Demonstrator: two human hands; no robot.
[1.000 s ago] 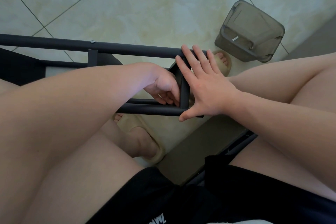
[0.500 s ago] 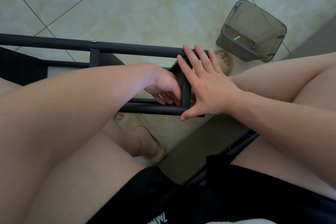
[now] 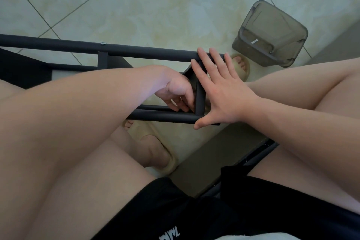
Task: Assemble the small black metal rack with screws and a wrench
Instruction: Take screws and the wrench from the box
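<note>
The black metal rack (image 3: 148, 52) lies on its side across my knees, its long tubes running left to right. A silver screw head (image 3: 102, 43) shows on the far tube. My left hand (image 3: 176, 91) reaches inside the frame, its fingers curled round a small wrench that is mostly hidden, right beside the short crossbar (image 3: 199, 99). My right hand (image 3: 220, 93) lies flat with straight, spread fingers and presses on the rack's right end from outside, its thumb on the near tube.
A smoky translucent plastic container (image 3: 272, 33) stands on the tiled floor at the right. My feet in beige slippers (image 3: 155, 154) are under the rack. A black panel (image 3: 19, 68) of the rack fills the left edge.
My left hand's fingers have shifted slightly beside the crossbar. My right hand keeps its flat press on the rack's end.
</note>
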